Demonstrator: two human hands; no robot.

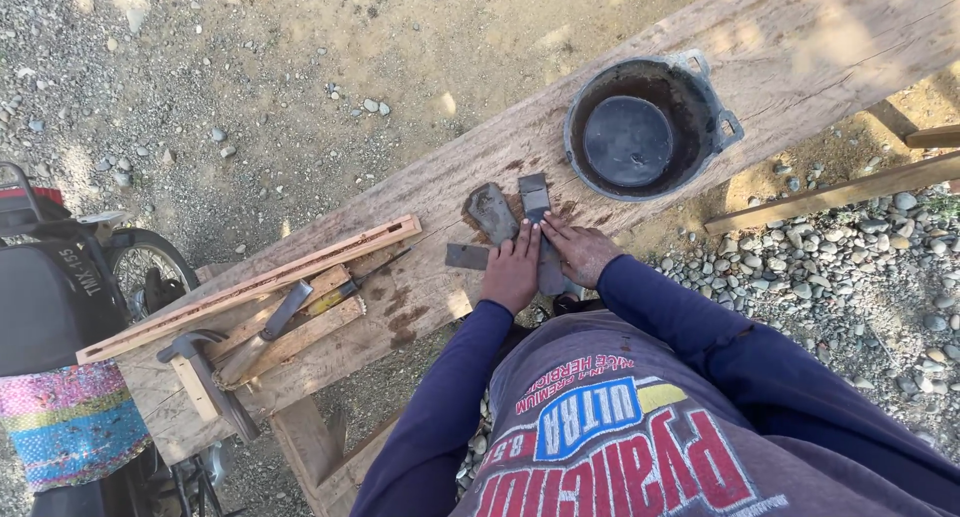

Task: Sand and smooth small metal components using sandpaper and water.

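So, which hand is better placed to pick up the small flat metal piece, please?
Probably the left hand: the metal piece lies just beside it, while the right hand sits beyond the blade.

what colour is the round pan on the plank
The round pan is dark grey to black, browner inside; the head view shows it.

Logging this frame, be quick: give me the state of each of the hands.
Left hand: open, fingers pressed flat on the flat metal blade on the wooden plank.
Right hand: open, palm down on the same blade.
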